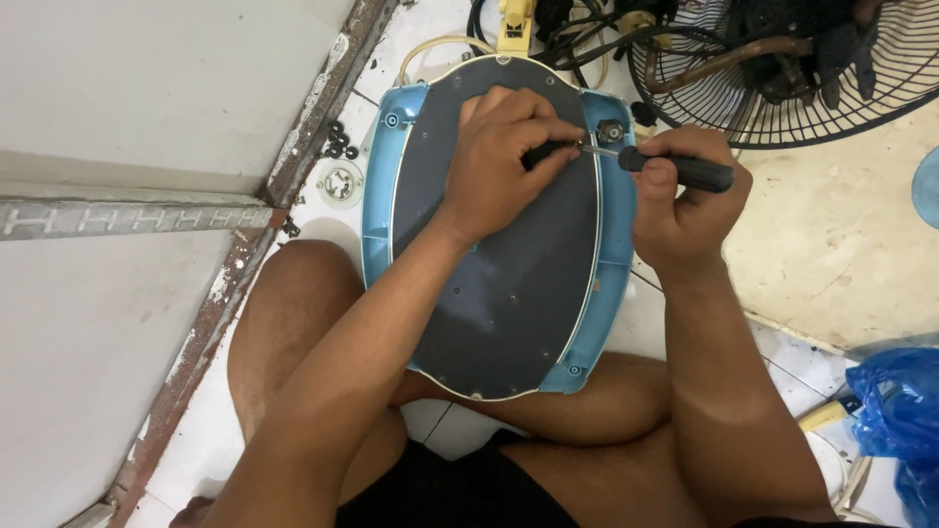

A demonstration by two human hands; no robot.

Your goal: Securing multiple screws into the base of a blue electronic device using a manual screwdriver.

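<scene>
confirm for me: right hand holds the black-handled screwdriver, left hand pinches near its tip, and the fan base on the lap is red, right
Not quite. The head view shows the fan base is light blue with a dark grey panel, not red. The rest holds: the right hand holds the screwdriver, and the left hand pinches near its tip.

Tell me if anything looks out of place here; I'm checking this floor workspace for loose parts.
Yes. Small black rings and a round white fitting lie loose on the tiles left of the blue fan base. The wire fan guard lies detached on the floor, beside tangled cables.

white tiled floor [430, 420]; grey door [117, 88] with worn frame at left; wire fan guard [880, 78] top right.
</scene>
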